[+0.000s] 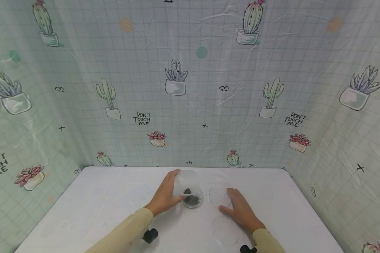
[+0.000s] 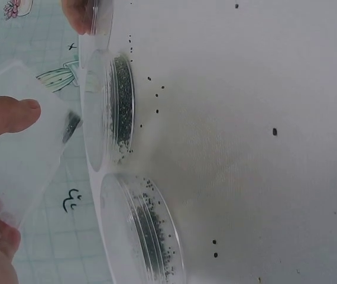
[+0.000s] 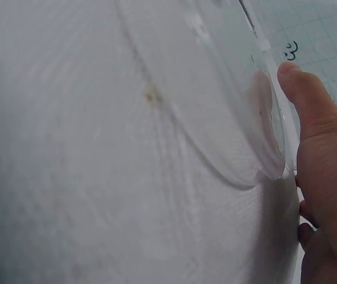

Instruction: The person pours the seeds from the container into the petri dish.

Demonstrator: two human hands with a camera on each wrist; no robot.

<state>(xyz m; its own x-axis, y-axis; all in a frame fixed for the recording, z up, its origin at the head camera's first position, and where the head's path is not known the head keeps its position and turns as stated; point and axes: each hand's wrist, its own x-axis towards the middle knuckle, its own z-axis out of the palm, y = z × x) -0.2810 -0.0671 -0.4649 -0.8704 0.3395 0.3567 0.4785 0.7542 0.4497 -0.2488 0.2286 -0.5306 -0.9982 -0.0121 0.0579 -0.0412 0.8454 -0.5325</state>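
My left hand (image 1: 166, 197) holds a clear plastic bag (image 1: 187, 178) between thumb and fingers. In the left wrist view the bag (image 2: 29, 154) hangs tilted, with dark granules (image 2: 71, 126) gathered in one corner. Beside that corner stands a clear petri dish (image 2: 121, 106) containing dark granules; another petri dish (image 2: 156, 236) with granules sits closer to the left wrist camera. My right hand (image 1: 242, 211) grips the side of a clear round dish (image 1: 220, 198), thumb at the near rim and a finger at the far rim. The bag partly covers the granule dishes in the head view.
Another clear round dish or lid (image 1: 225, 231) lies on the white table (image 1: 82, 211), left of the right forearm. Stray dark granules (image 2: 275, 131) are scattered on the tabletop. A cactus-print curtain (image 1: 190, 105) encloses the back and sides.
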